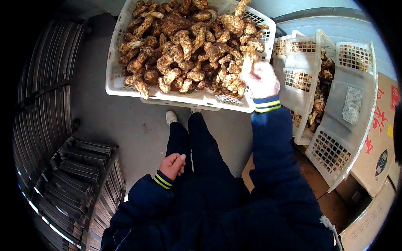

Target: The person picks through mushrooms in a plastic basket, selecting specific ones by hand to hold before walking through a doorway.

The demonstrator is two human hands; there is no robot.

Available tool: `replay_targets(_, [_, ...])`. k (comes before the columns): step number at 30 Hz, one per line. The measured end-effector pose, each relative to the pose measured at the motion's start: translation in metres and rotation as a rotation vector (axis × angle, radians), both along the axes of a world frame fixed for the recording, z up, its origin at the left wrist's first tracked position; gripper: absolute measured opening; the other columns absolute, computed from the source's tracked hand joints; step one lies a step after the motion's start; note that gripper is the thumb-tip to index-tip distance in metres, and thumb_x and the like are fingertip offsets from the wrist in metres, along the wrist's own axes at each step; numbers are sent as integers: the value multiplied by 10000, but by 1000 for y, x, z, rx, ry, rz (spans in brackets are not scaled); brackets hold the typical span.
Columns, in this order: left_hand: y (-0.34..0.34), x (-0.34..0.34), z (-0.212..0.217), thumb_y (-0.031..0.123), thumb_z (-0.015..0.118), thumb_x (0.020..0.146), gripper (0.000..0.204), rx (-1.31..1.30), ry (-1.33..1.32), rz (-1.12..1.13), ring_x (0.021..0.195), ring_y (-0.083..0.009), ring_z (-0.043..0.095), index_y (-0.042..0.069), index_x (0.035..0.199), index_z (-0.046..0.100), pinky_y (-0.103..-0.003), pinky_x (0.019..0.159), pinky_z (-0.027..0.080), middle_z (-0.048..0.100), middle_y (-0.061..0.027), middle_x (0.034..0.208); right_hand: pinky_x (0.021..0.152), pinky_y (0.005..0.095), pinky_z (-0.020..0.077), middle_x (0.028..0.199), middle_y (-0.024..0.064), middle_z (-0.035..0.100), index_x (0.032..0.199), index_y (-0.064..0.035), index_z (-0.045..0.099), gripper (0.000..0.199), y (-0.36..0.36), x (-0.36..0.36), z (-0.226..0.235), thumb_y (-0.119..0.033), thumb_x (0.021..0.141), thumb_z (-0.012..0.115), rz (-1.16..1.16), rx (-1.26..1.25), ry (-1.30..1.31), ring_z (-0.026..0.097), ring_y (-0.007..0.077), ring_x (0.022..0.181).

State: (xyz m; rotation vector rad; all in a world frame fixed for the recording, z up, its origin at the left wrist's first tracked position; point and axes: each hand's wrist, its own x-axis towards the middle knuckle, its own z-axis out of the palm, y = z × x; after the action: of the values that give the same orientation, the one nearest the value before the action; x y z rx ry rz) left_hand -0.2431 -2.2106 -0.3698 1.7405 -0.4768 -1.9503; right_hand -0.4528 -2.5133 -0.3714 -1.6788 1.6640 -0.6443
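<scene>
Brown, knobbly mushrooms [176, 50] with thick pale stems are heaped in a white plastic basket [167, 97] ahead of me. Over the basket's right near corner, my right hand [263, 79] is closed around the stem of a mushroom [248, 58] whose cap points away from me. Bright light washes out the fingers of this hand. Down in front of my legs, apart from the basket, my left hand [172, 166] is curled into a loose fist, with nothing showing in it.
On the right, white crates [351, 104] with lattice walls stand tilted, with more mushrooms [321, 94] between them. Cardboard boxes [372, 142] lie beside and below these. Dark slatted racks [46, 96] line the left side. Grey floor [125, 125] shows around my feet.
</scene>
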Motion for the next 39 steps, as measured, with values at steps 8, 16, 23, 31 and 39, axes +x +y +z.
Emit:
replay_targets(8, [4, 1, 1, 297, 516, 911, 326, -58, -80, -51, 454, -71, 459, 54, 693, 530, -217, 442, 362, 510, -8, 530, 806, 346, 491, 1023, 125, 628, 1150, -89, 541, 434, -3, 7, -18, -108, 730, 652, 456, -268, 474, 614, 264, 904])
replay_targets(16, [7, 5, 0, 305, 512, 912, 323, -93, -90, -47, 468, -74, 465, 57, 706, 529, -218, 449, 368, 518, -11, 541, 733, 388, 484, 920, 157, 630, 1004, -80, 614, 307, 9, 13, -30, -231, 738, 632, 496, -14, 635, 599, 334, 846])
replay_targets(23, [-6, 6, 8, 298, 511, 912, 320, 85, 87, 73, 468, -74, 463, 57, 703, 534, -216, 454, 371, 507, -9, 530, 694, 348, 501, 855, 153, 656, 943, -39, 654, 341, 22, -23, -31, -236, 670, 711, 130, 8, 229, 633, 288, 775])
replay_targets(31, [-1, 5, 2, 295, 506, 915, 321, 100, 122, 85, 454, -71, 443, 56, 703, 530, -215, 445, 356, 500, -2, 530, 696, 424, 480, 752, 167, 608, 883, -84, 633, 298, 18, 5, -25, -327, 710, 631, 581, -28, 557, 594, 343, 756])
replay_targets(39, [6, 7, -4, 304, 510, 912, 324, -174, -215, -162, 452, -67, 440, 58, 702, 528, -210, 444, 352, 502, -3, 530, 685, 396, 499, 773, 170, 628, 833, -34, 581, 182, 0, 54, -78, -195, 755, 547, 538, 121, 926, 618, 321, 794])
